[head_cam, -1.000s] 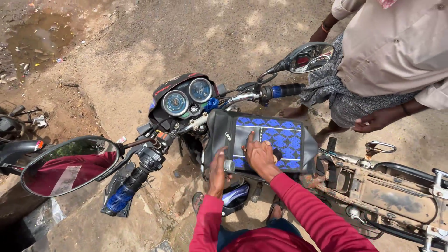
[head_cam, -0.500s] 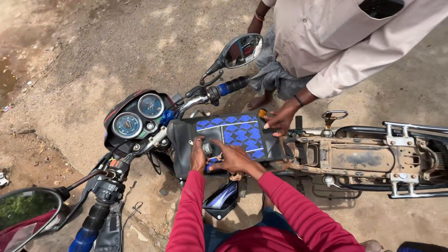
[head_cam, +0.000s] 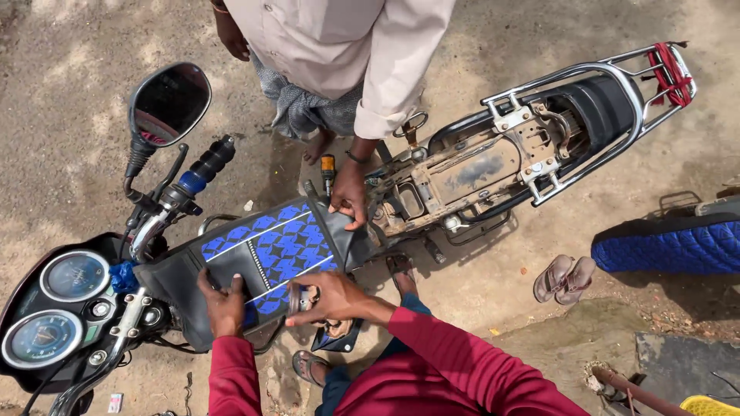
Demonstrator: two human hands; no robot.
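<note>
The left hand [head_cam: 223, 304] lay flat on the near edge of the tank cover [head_cam: 266, 250], fingers pressing the black and blue fabric. The right hand [head_cam: 331, 296] was closed around a small shiny object [head_cam: 304, 299] just off the cover's near rear corner; what it was could not be told. Another person's hand [head_cam: 351, 196] gripped the cover's rear edge beside the bare frame [head_cam: 462, 169]. Open dirt lay beyond the far side.
</note>
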